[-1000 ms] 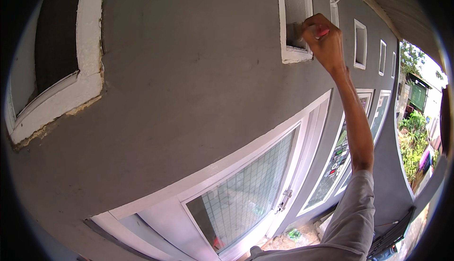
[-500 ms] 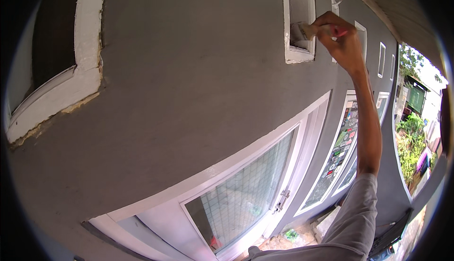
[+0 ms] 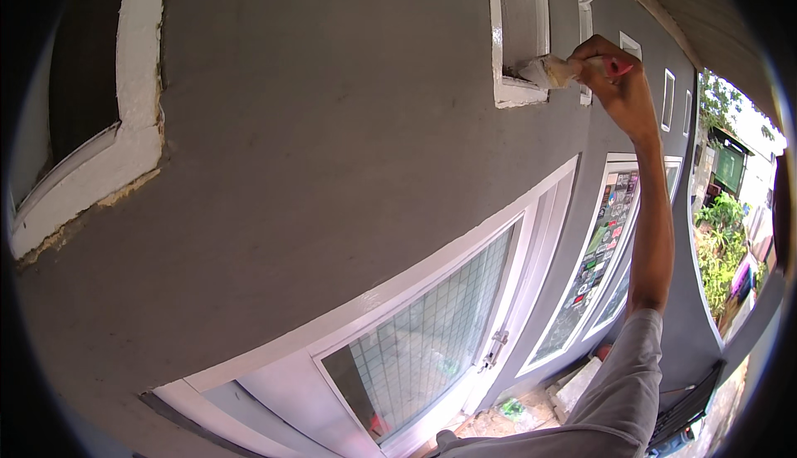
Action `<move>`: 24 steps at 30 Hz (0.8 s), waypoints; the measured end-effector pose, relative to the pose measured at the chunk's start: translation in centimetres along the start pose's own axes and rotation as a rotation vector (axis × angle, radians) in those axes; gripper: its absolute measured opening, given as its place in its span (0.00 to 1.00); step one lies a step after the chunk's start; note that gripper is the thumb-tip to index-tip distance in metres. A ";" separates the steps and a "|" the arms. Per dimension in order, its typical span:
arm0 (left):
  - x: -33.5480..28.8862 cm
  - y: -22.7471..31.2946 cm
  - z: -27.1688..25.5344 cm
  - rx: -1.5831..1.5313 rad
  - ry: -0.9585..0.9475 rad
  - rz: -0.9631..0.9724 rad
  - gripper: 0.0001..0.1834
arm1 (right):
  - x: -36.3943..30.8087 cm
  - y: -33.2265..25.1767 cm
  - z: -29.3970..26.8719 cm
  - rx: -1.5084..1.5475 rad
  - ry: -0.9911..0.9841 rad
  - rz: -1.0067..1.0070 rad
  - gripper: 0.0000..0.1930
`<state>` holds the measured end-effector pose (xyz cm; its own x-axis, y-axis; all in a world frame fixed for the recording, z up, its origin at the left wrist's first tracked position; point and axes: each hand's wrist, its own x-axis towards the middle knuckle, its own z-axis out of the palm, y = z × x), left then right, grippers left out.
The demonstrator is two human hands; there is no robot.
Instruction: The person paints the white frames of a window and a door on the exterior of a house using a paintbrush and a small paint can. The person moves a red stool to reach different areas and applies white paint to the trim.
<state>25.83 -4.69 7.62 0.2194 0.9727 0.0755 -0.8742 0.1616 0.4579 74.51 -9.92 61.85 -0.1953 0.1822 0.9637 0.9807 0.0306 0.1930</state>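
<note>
My right hand (image 3: 614, 76) is raised high on the grey wall, fingers closed round a paintbrush (image 3: 550, 73). Red on the brush handle shows among the fingers. The brush points left, its pale, paint-covered head at the lower right corner of a small white window frame (image 3: 521, 93). Whether the bristles press on the frame or sit just off it is hard to tell. A grey sleeve covers the upper part of my right arm. My left hand is out of the picture.
Grey wall (image 3: 332, 142) fills the middle. A larger white window frame (image 3: 137, 84) with rough edges stands at the left. Below is a white door (image 3: 432, 333) with a glass pane and latch. Narrow windows continue right, under a roof overhang (image 3: 664, 1); plants (image 3: 722, 234) grow beyond.
My right hand and the paintbrush have shifted slightly down and right, drawing the bristles from inside the window opening toward the frame's lower right corner. The view has moved slightly.
</note>
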 end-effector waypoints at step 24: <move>4.9 -3.1 -0.2 -0.062 -0.062 0.033 0.38 | 1.6 -0.2 1.6 -0.003 0.211 0.048 0.09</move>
<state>29.51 -0.35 6.41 0.2145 0.9658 0.1458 -0.9060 0.1410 0.3990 74.06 -8.05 63.03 -0.1458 -0.0269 0.9890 0.9889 0.0240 0.1464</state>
